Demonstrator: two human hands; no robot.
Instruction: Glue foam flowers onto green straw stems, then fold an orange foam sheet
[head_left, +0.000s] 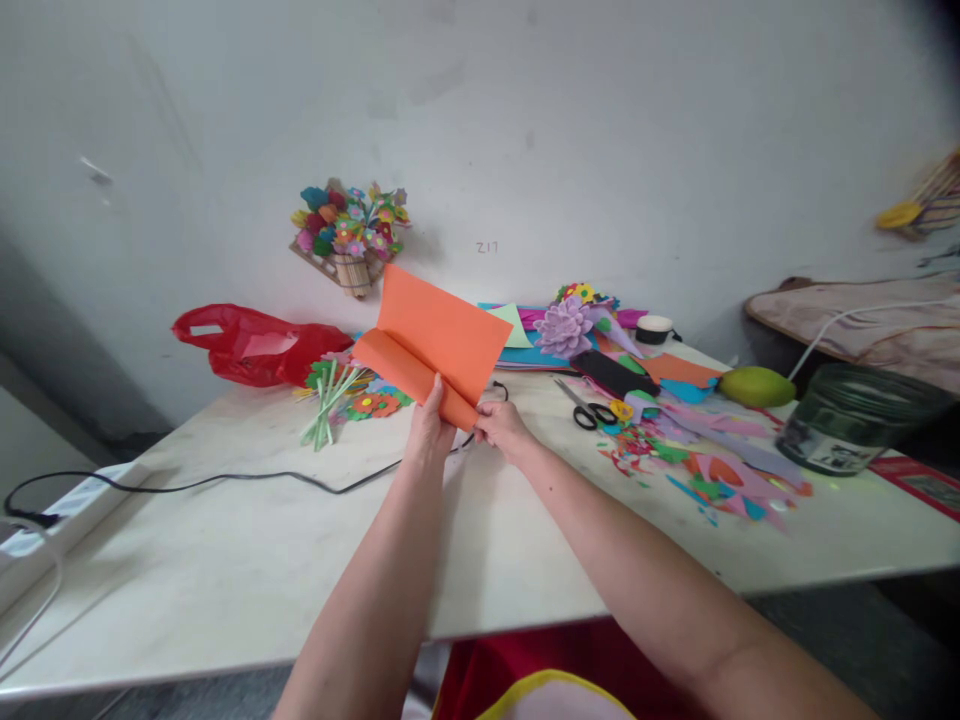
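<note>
A sheet of orange paper (450,335) is held up over the table, its near side folded over in a loose, uncreased bend. My left hand (431,425) grips the folded part from below, thumb on top. At the lower right corner, my right hand (501,428) pinches the two layers together. Paper flowers (375,404) and pale green stems (328,405) lie just left of the sheet. Black-handled scissors (589,408) rest to the right of my right hand.
Paper scraps (720,470) spread over the right side, near a green glass jar (847,420), a green-yellow fruit (756,386) and a dark phone (615,373). A red plastic bag (262,345) sits at the back left. A black cable (285,476) crosses the table.
</note>
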